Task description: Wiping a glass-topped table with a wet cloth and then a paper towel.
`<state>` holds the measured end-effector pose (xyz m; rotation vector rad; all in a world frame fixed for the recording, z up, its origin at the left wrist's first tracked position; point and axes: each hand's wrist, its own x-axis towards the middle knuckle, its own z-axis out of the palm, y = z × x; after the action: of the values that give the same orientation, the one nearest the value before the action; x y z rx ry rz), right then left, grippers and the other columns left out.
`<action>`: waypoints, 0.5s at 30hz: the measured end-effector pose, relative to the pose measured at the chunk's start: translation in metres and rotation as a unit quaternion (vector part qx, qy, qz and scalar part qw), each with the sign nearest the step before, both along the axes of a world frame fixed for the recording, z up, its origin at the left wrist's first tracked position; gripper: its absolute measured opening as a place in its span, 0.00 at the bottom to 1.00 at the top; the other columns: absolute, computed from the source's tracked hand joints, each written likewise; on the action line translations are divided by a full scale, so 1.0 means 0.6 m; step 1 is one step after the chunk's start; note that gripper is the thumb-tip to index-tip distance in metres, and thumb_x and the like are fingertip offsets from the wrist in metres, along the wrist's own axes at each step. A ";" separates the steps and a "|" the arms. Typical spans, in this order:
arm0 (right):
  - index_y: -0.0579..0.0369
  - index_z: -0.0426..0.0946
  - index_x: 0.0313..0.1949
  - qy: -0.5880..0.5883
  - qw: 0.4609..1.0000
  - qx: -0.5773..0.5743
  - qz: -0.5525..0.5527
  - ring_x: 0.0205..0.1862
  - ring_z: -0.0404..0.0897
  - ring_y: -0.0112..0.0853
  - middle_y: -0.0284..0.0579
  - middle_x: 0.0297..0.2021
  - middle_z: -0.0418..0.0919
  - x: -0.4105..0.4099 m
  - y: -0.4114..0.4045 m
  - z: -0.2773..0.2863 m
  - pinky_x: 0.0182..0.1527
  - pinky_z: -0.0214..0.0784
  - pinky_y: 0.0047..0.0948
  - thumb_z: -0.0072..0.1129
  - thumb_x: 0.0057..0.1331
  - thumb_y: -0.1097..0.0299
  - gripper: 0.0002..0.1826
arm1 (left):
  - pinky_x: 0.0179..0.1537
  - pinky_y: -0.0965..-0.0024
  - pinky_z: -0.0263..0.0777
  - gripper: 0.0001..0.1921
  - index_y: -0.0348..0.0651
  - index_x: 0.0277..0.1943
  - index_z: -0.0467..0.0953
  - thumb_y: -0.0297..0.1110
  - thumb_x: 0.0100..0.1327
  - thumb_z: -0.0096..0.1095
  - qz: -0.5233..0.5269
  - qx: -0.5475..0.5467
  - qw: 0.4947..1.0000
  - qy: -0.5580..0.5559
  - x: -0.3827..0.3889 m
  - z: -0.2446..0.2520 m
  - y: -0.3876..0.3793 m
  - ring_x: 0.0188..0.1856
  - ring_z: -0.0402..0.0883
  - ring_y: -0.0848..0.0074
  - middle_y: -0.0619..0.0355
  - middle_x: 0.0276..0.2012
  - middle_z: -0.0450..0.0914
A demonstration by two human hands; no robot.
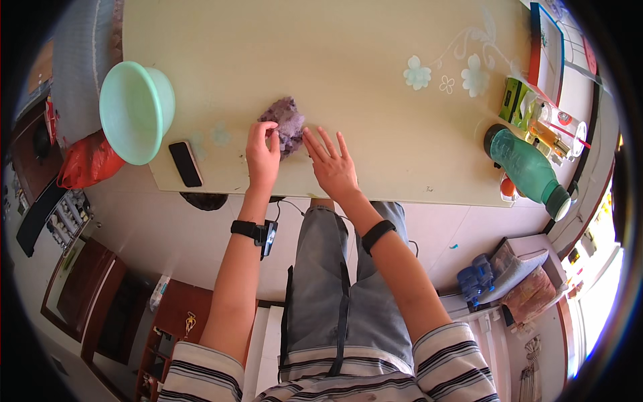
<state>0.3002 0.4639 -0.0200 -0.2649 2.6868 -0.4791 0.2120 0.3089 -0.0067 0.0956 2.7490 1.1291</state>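
Observation:
A clump of purple, crumbly-looking leafy material (pixel 287 120) lies on the pale yellow table (pixel 326 65), close to its near edge. My left hand (pixel 263 153) is at the clump's left side, thumb and fingertips bent close together over it; whether they pinch a piece cannot be made out. My right hand (pixel 331 163) rests palm down to the right of the clump, fingers spread, its index fingertip at the clump's edge and nothing held. Both wrists wear black bands, and the left one carries a small device (pixel 269 238).
A mint-green plastic basin (pixel 161 95) and a smartphone (pixel 185 164) are on the left, with a red plastic bag (pixel 90 161) beyond the basin. A green bottle (pixel 525 163), a green box (pixel 513 103) and small containers crowd the right edge. Table flowers are printed.

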 end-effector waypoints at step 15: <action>0.45 0.47 0.75 -0.037 0.998 0.056 0.010 0.77 0.41 0.32 0.27 0.76 0.39 0.002 -0.011 0.010 0.76 0.37 0.47 0.51 0.66 0.63 0.40 | 0.44 0.68 0.73 0.08 0.36 0.44 0.76 0.19 0.63 0.59 0.066 -0.040 0.994 0.077 0.001 0.107 -0.097 0.39 0.78 0.68 0.53 0.39 0.77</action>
<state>0.3011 0.4572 -0.0138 -0.2368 2.6258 -0.3254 0.2125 0.2508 0.0574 -0.0096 2.9734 1.0831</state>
